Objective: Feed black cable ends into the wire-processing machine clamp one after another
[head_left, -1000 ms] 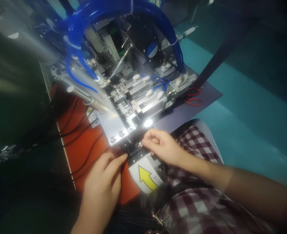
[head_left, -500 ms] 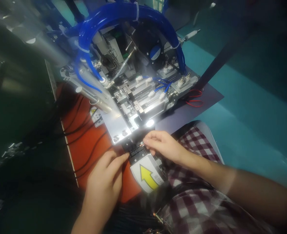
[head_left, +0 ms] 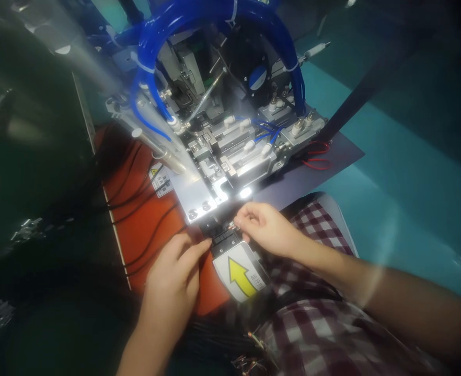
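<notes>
Glossy plastic hoses (head_left: 163, 23) gleam beside a smooth metal plate (head_left: 187, 194) and a shiny metal cylinder (head_left: 168, 157). A tiny piece (head_left: 231, 227) glints like copper near a dull black block (head_left: 227, 246); the board (head_left: 130, 235) looks matt, the checked clothing (head_left: 319, 232) soft, woven cloth.

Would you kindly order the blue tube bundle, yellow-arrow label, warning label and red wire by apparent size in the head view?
1. Blue tube bundle
2. Yellow-arrow label
3. Warning label, red wire: too alike to rank
</notes>
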Demonstrator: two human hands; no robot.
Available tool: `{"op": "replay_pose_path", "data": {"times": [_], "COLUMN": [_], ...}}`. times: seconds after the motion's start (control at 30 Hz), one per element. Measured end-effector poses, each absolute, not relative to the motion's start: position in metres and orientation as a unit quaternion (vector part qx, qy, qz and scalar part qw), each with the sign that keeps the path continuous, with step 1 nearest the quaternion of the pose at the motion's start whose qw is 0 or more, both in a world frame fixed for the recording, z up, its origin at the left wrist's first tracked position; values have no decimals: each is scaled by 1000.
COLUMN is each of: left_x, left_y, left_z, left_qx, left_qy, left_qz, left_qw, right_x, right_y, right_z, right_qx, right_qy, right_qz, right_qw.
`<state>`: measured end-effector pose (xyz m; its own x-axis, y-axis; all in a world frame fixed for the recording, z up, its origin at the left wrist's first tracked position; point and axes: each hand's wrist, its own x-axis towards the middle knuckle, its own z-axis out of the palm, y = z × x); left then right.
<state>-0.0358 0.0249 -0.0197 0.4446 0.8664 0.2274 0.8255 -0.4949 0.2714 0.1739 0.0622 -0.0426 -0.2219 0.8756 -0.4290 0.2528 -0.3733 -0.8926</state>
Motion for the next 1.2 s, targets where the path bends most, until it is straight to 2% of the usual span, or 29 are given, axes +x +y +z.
{"op": "replay_pose_path", "data": {"times": [0.17, 0.63, 0.97, 1.2], "left_x": [-36, -40, -32, -33], "left_y": [26, 27, 24, 23], "left_z": [-24, -30, -26, -29], "left_qx": [853, 850, 854, 850], "left_qy": [482, 461, 476, 476], "left_qz": [192, 244, 207, 224], "left_qw": [55, 73, 36, 32], "right_x": [174, 174, 176, 155], "right_y": [64, 62, 64, 54], "right_z": [-42, -39, -40, -32], "right_qx": [-560, -559, -533, -589], "right_qy": [-485, -520, -442, -326], "right_qz": [627, 593, 662, 672], "right_qw": [241, 256, 288, 309]}}
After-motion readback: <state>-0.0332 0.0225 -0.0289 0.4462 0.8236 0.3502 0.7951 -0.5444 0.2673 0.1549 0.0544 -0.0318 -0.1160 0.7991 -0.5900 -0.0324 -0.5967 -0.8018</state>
